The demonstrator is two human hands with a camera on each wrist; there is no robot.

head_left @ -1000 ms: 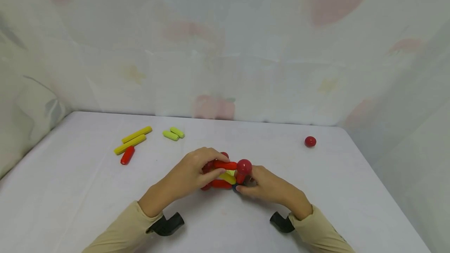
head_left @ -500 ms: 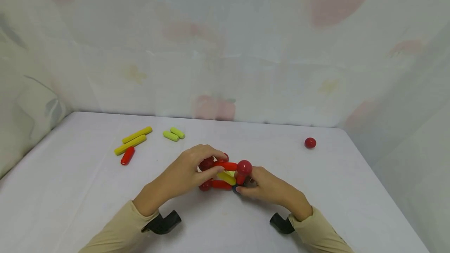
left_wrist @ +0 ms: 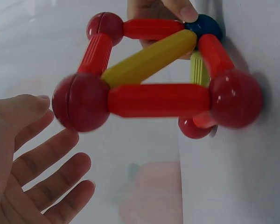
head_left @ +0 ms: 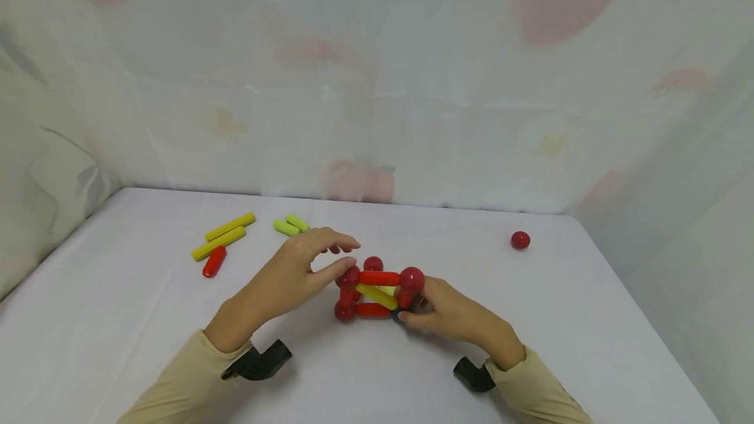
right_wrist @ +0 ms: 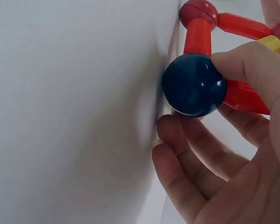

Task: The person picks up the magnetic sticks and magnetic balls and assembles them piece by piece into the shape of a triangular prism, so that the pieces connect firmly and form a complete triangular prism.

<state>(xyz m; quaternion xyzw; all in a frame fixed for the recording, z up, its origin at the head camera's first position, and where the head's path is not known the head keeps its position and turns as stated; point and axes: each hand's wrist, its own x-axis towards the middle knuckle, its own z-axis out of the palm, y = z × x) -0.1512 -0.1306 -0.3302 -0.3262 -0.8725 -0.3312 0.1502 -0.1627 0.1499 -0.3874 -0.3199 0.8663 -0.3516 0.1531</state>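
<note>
A frame of red rods (head_left: 379, 278) and red balls stands on the white table, with a dark blue ball (right_wrist: 194, 85) at its lower right corner. Slantwise across one side runs a yellow rod (left_wrist: 149, 58) between the blue ball and an upper red ball (left_wrist: 81, 101). Part of a light green rod (left_wrist: 199, 68) shows behind it. My right hand (head_left: 450, 313) holds the blue corner, thumb against the ball and fingers around its far side. My left hand (head_left: 300, 273) has its fingers spread loosely, holding nothing, thumb tip close beside the upper left red ball.
On the left lie two yellow rods (head_left: 219, 243) and one short red rod (head_left: 214, 262). Two light green rods (head_left: 286, 228) lie behind my left hand. A single red ball (head_left: 520, 239) rests at the back right. Printed cloth (head_left: 448, 116) hangs behind the table.
My left hand has let go of the frame's upper red rod and drawn back to the left, fingers opening. My right hand stays at the blue ball.
</note>
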